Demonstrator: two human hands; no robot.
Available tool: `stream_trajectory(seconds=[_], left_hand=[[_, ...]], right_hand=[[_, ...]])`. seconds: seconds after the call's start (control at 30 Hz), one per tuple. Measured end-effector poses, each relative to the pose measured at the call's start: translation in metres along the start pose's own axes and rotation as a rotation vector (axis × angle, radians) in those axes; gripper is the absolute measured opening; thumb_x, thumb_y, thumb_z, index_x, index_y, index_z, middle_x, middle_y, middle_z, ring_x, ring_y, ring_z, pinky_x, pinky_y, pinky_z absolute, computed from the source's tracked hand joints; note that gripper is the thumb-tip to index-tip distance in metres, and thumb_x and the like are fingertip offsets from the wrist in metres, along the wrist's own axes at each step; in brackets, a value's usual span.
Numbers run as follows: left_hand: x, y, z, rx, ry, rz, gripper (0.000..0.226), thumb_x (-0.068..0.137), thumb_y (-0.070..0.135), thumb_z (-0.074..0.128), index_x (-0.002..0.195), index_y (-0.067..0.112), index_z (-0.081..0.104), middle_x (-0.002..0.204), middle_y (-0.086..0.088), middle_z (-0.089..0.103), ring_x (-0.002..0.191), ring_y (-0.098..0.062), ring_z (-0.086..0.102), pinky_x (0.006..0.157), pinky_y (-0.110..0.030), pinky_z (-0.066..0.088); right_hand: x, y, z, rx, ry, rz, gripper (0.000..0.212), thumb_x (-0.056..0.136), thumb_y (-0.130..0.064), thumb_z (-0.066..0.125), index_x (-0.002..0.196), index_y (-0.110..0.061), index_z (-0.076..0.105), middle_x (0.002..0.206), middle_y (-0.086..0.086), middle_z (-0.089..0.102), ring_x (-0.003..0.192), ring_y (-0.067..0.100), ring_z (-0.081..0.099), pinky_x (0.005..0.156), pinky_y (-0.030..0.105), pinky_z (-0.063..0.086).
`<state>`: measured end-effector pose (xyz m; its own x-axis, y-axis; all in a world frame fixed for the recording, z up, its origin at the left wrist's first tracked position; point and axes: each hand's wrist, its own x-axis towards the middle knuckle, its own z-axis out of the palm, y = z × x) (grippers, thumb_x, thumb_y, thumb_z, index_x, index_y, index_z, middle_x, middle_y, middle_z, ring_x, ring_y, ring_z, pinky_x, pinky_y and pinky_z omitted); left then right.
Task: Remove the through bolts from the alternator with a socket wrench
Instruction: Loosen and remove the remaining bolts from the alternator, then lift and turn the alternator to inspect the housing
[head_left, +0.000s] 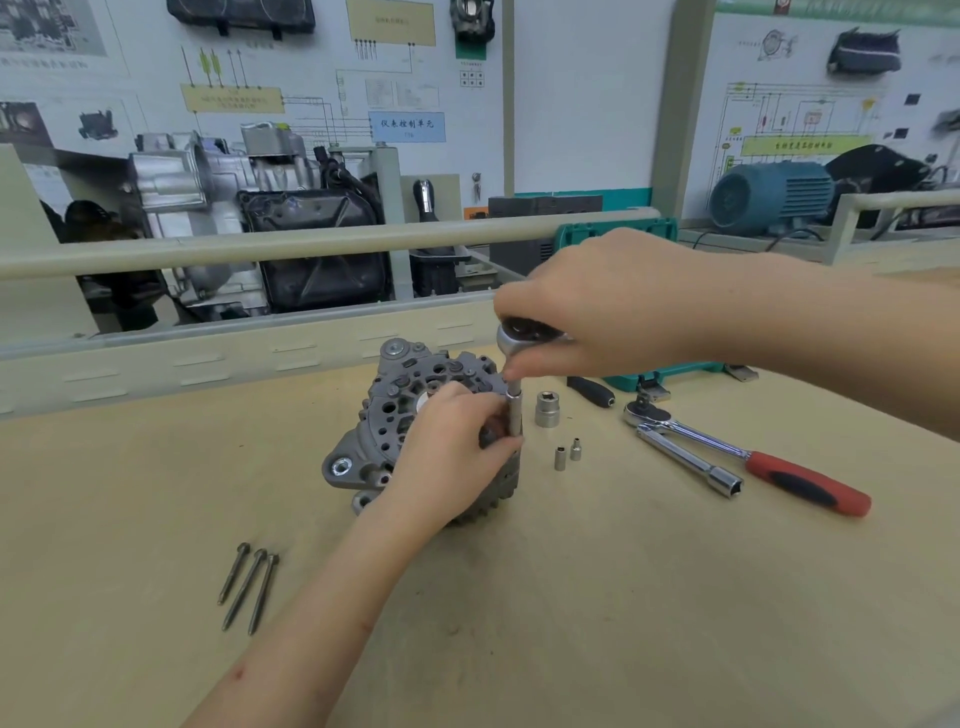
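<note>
The alternator (415, 426) sat on the tan workbench (649, 597), a little beyond its middle, with its perforated end face turned up and toward the camera. The left hand (447, 457) lay over the near right part of the housing, its fingers curled around the edge and closed against the slim socket extension (515, 413) that stood upright at the alternator's right rim. The right hand (608, 301) came in from the right and gripped the round chrome head of the socket wrench (524, 338) from above, fingers wrapped over it and thumb underneath; the handle was hidden behind the palm. Three removed through bolts (248, 587) lay side by side on the bench near the left forearm, well apart from the alternator, heads pointing away. Just right of the extension stood a large loose socket (547, 409), and nearer the camera two small sockets (567, 453) stood close together. Farther right rested a second ratchet with a red and black handle (753, 460), crossed by a chrome extension bar (691, 462), and a black-handled tool (592, 391) lay beside a green tool case (670, 371). On the wall boards behind, a blue label (407, 126) read 仪表控制单元; the writing on the yellow panels was too blurred to read. A blue electric motor (769, 195) stood at the right rear.
</note>
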<state>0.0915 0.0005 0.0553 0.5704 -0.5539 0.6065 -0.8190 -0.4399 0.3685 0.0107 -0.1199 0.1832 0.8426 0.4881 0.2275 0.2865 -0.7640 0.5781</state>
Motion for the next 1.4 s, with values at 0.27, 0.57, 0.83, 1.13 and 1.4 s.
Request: stream_trajectory(seconds=[0.27, 0.57, 0.83, 1.13, 1.4], left_hand=[[0.000, 0.005, -0.011, -0.110, 0.087, 0.005, 0.009, 0.077, 0.019, 0.069, 0.077, 0.022, 0.061, 0.067, 0.022, 0.051, 0.077, -0.005, 0.043, 0.068, -0.014, 0.034], [0.006, -0.001, -0.045, -0.483, 0.351, -0.178, 0.024, 0.075, 0.011, 0.072, 0.076, 0.033, 0.062, 0.064, 0.014, 0.064, 0.064, 0.004, 0.060, 0.059, -0.008, 0.047], [-0.009, -0.044, -0.092, -0.691, 0.472, -0.412, 0.011, 0.079, 0.006, 0.065, 0.079, 0.017, 0.064, 0.058, 0.009, 0.067, 0.062, -0.004, 0.065, 0.057, -0.015, 0.052], [-0.102, -0.137, -0.112, -0.412, 0.372, -0.905, 0.009, 0.083, 0.004, 0.061, 0.083, 0.011, 0.067, 0.068, -0.003, 0.061, 0.060, -0.014, 0.057, 0.056, -0.024, 0.048], [-0.118, -0.155, -0.084, -0.051, 0.142, -0.949, 0.011, 0.081, 0.007, 0.063, 0.091, 0.007, 0.069, 0.078, -0.005, 0.064, 0.068, -0.016, 0.054, 0.064, -0.023, 0.041]], right_hand=[[0.003, 0.001, -0.012, 0.082, 0.104, -0.018, 0.045, 0.076, -0.058, 0.026, 0.094, -0.021, 0.047, 0.082, -0.004, 0.052, 0.071, 0.016, 0.044, 0.050, 0.023, 0.030], [-0.012, 0.015, -0.011, 0.607, 0.423, 0.247, 0.034, 0.084, -0.048, 0.048, 0.092, -0.016, 0.058, 0.063, -0.014, 0.048, 0.055, -0.005, 0.047, 0.054, 0.007, 0.036], [-0.049, -0.020, 0.113, 1.579, 0.380, 0.885, 0.037, 0.096, -0.032, 0.041, 0.077, -0.005, 0.058, 0.056, 0.008, 0.050, 0.035, 0.006, 0.038, 0.032, 0.015, 0.027], [-0.042, -0.054, 0.162, 1.527, 0.034, 0.739, 0.034, 0.094, -0.030, 0.045, 0.073, -0.007, 0.060, 0.047, -0.006, 0.054, 0.038, 0.009, 0.034, 0.037, 0.016, 0.029], [-0.040, -0.060, 0.177, 1.424, -0.109, 0.588, 0.012, 0.088, -0.030, 0.057, 0.088, -0.019, 0.063, 0.065, -0.001, 0.063, 0.040, 0.001, 0.045, 0.042, 0.012, 0.036]])
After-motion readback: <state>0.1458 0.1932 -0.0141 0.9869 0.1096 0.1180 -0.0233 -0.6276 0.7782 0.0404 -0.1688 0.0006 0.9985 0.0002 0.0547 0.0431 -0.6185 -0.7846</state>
